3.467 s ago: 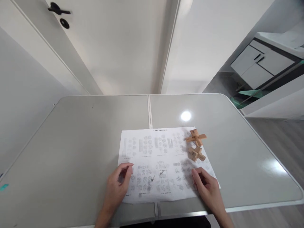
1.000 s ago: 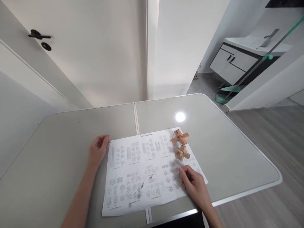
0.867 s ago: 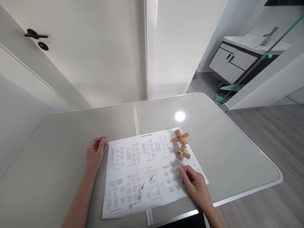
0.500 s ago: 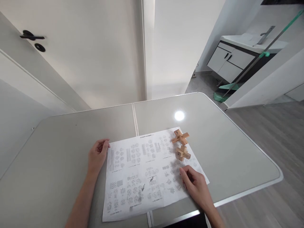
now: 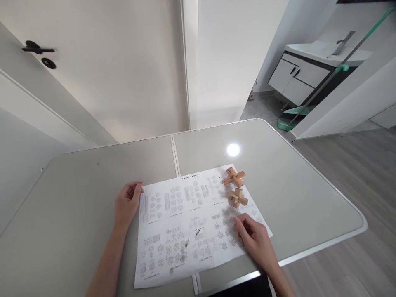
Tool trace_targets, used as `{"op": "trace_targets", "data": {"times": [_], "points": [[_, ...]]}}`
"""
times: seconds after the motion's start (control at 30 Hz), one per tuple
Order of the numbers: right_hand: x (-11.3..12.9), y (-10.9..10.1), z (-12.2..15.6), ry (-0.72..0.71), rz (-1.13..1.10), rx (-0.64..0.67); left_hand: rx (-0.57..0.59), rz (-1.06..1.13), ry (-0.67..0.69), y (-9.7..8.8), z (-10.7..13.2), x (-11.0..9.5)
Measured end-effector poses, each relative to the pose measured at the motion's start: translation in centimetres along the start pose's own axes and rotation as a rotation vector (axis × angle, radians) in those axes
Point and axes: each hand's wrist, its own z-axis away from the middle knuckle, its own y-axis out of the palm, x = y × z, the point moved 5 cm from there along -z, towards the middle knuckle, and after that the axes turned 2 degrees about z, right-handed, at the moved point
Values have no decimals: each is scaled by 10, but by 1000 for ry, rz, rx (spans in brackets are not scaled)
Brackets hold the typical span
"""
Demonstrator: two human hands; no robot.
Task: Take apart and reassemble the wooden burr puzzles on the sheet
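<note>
A white printed sheet full of small diagrams lies on the grey table. My left hand rests at the sheet's upper left corner, fingers curled loosely, touching its edge. My right hand lies on the sheet's lower right part, fingers bent against the paper, nothing in them. Two wooden cross-shaped puzzles stand on the sheet's upper right corner: the far one and the near one, which is a short way beyond my right fingertips.
A seam runs down the table's middle. A white door with a black handle stands behind at the left. At the right are a cabinet with a sink and a green-headed mop on the floor.
Since 3.5 s ago my left hand has gone from the sheet's lower left up to its upper left corner, and the view has turned. In the last second almost nothing moved.
</note>
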Motion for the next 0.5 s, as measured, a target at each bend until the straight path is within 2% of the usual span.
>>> {"op": "trace_targets", "data": {"times": [0.5], "points": [[-3, 1, 1, 2, -15, -1, -3, -15, -5, 0, 2, -3]]}}
